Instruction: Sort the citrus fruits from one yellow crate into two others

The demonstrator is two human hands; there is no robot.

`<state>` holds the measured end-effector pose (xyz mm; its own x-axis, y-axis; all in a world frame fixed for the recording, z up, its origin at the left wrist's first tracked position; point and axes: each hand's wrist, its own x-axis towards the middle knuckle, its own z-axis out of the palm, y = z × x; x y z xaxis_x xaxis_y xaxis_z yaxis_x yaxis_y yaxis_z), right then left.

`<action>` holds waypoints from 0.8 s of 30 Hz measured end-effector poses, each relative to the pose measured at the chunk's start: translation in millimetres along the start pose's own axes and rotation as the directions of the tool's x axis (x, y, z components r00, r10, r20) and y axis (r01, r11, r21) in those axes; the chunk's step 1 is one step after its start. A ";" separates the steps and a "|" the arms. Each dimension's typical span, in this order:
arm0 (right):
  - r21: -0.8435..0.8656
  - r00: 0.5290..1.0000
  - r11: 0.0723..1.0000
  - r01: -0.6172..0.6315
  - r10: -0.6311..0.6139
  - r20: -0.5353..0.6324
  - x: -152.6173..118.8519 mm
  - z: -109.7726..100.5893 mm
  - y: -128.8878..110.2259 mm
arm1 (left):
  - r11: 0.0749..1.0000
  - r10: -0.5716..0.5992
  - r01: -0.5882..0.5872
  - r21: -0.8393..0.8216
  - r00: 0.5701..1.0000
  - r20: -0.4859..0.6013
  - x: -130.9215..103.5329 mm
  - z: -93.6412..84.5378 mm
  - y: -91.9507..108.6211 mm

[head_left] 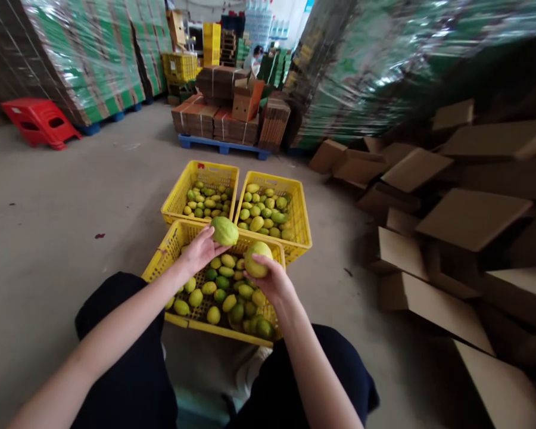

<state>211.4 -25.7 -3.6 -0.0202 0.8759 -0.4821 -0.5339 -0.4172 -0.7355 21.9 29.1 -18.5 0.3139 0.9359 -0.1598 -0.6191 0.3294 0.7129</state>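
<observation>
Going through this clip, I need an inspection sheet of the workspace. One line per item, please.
Surface: grey floor, a few dark scraps on it.
Job's things: three yellow crates close together, each holding loose green and yellow fruit.
Clutter: cardboard boxes heaped untidily at right.
Hands: left hand holds a greenish fruit; right hand holds a yellower fruit; both above the nearest crate.
Cables: nothing seen.
Surroundings: plastic-wrapped stacks both sides; red stool at left; blue pallet of cartons ahead.
</observation>
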 end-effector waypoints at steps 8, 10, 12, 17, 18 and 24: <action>-0.279 0.924 0.885 0.374 -0.382 0.027 8.0 11.1 11.3 | 0.993 -0.084 0.081 0.086 0.996 0.040 -7.4 -7.9 -14.1; -0.289 0.924 0.878 0.380 -0.350 0.152 12.5 17.5 11.3 | 0.982 -0.029 0.018 0.189 0.998 0.053 -12.5 -12.4 -19.0; -0.359 0.903 0.832 0.424 -0.355 0.244 18.8 21.2 13.3 | 0.934 0.094 -0.110 0.341 0.994 0.062 -15.8 -17.6 -21.0; -0.535 0.780 0.570 0.624 -0.503 0.373 31.4 14.1 24.3 | 0.543 0.298 -0.419 0.728 0.906 0.299 -20.0 -26.5 -6.6; -0.553 0.766 0.535 0.638 -0.512 0.388 32.1 12.0 26.2 | 0.497 0.289 -0.438 0.749 0.898 0.333 -20.5 -26.7 -3.0; -0.575 0.709 0.447 0.685 -0.591 0.385 30.4 9.7 29.2 | 0.522 0.263 -0.402 0.752 0.915 0.307 -22.0 -19.7 4.9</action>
<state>187.0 -8.8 -35.2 -0.0243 0.9608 0.2760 0.2334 0.2739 -0.9330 -2.2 12.6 -24.9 0.3452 0.9045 0.2505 0.0923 -0.2983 0.9500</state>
